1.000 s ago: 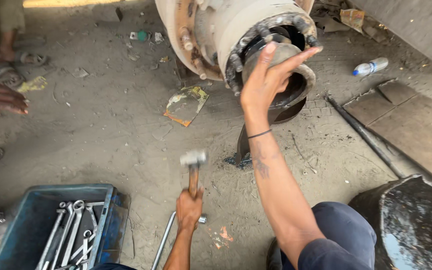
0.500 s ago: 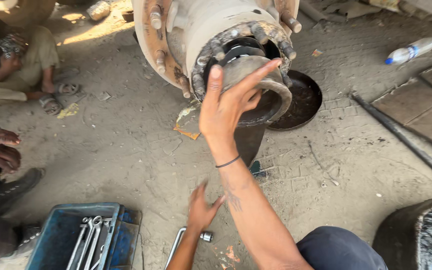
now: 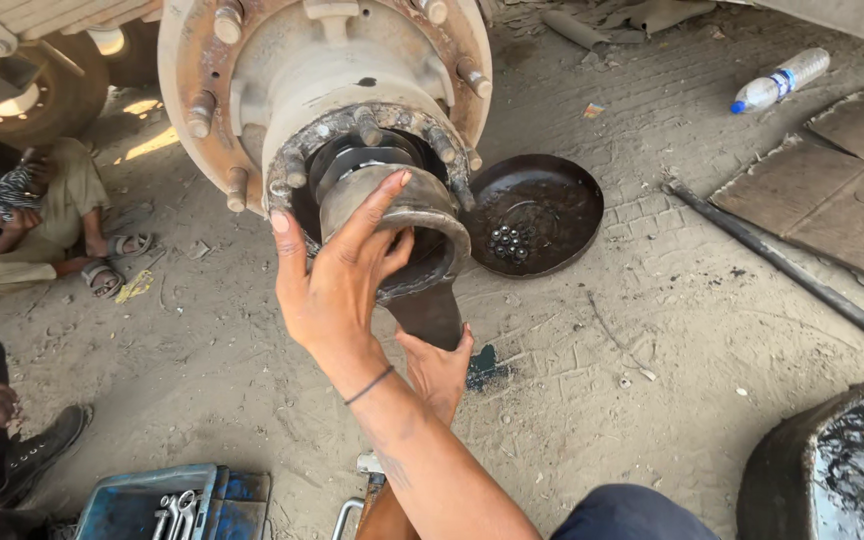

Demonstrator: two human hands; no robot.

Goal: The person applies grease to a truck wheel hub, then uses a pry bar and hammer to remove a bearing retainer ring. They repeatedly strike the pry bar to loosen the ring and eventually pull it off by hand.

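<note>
Fingers of the right hand (image 3: pixel 337 285) spread open against the metal sleeve (image 3: pixel 407 235) jutting from the wheel hub (image 3: pixel 322 75). Beneath it, the left hand (image 3: pixel 439 368) presses up, gripping nothing. Right lies an oily pan (image 3: pixel 537 215); near left, a blue toolbox (image 3: pixel 177 500).

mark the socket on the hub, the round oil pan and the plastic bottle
large socket (image 3: pixel 422 215), head view, on its flared outer rim below the fingers.
round oil pan (image 3: pixel 562 190), head view, on its dark inner wall, right of the loose nuts.
plastic bottle (image 3: pixel 782 78), head view, on the middle of its clear body.
</note>
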